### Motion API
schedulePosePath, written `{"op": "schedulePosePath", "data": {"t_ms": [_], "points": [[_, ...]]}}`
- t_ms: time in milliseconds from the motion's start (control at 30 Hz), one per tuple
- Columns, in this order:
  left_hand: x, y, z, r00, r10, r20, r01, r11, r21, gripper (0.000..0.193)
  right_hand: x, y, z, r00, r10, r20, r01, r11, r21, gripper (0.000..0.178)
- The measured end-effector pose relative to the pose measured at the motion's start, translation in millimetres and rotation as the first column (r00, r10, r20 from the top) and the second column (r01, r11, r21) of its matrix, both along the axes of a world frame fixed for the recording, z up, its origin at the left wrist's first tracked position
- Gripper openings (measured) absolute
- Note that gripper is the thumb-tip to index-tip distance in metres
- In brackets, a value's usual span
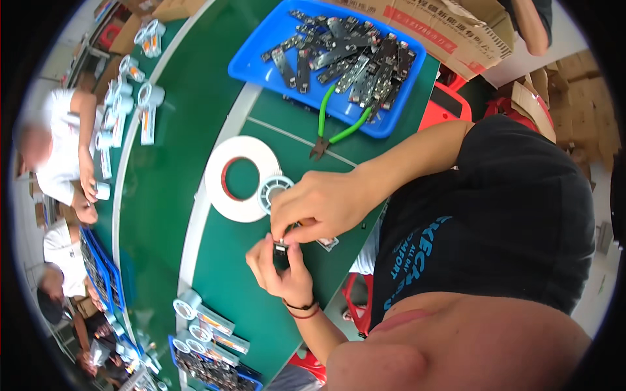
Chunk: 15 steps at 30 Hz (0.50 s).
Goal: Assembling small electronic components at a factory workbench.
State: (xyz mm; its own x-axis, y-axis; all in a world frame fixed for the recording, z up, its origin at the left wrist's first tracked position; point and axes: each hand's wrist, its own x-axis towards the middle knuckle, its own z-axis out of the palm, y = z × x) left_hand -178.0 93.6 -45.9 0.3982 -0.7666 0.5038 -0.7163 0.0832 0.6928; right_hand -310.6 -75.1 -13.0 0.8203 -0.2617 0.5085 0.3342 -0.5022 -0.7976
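Though in L hand (pixel 287 280), blk part (pixel 280 250) half-hidden

Just up and left of the fingers, a flat white ring-shaped roll with a red-edged core (pixel 244 146) lies on the green-topped table (pixel 215 280). Farther above the fingers are metal cutters with green handles (pixel 322 117), then a printed brown cardboard box (pixel 450 32). Well apart, a red plastic seat (pixel 435 116) stands to their upper right; a person in a white shirt (pixel 65 104), far left.
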Motion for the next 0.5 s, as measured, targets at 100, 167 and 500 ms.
{"op": "schedulePosePath", "data": {"t_ms": [100, 167, 500], "points": [[0.4, 1.3, -4.1, 0.998, 0.025, 0.060, -0.023, 0.999, -0.035, 0.038, -2.9, -4.1, 4.9, 1.000, 0.014, -0.007, -0.014, 1.000, -0.015, 0.010], [0.3, 3.2, -3.6, 0.997, 0.025, 0.078, -0.024, 1.000, -0.019, 0.039, -4.6, -4.4, 5.3, 1.000, 0.026, -0.007, -0.026, 1.000, -0.016, 0.009], [-6.1, 2.6, -7.2, 0.999, 0.020, -0.025, -0.021, 0.997, -0.069, 0.038, 1.5, -3.9, -12.6, 0.991, 0.074, -0.116, -0.075, 0.997, -0.004, 0.010]]}}
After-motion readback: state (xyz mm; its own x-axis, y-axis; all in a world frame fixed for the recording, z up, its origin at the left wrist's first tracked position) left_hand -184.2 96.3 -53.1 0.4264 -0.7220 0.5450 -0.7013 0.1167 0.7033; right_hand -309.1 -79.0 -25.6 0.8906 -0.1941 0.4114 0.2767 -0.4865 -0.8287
